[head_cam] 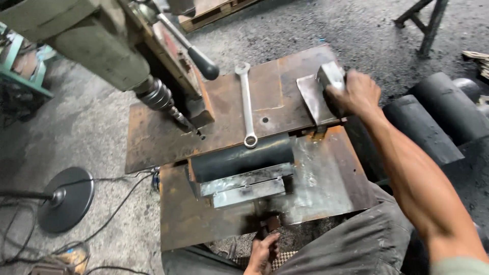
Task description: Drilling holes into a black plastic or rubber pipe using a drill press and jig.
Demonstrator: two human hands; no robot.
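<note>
Right hand (355, 91) clamped on grey metal block (330, 76), far-right of the black pipe (242, 159); left hand (262, 253) closed on handle (269, 224) below pipe; seat block flat, keep grip square.

The person's right arm (423, 173) is bare from wrist to upper arm, where the edge of a pale grey-green short sleeve (461, 266) shows. Both hands are ungloved. The legs wear dusty, creased dark grey trousers (351, 244).

Metal workshop: drill press (102, 46), rusty steel plates (204, 122), spanner (247, 104), grimy concrete floor (91, 132).
</note>
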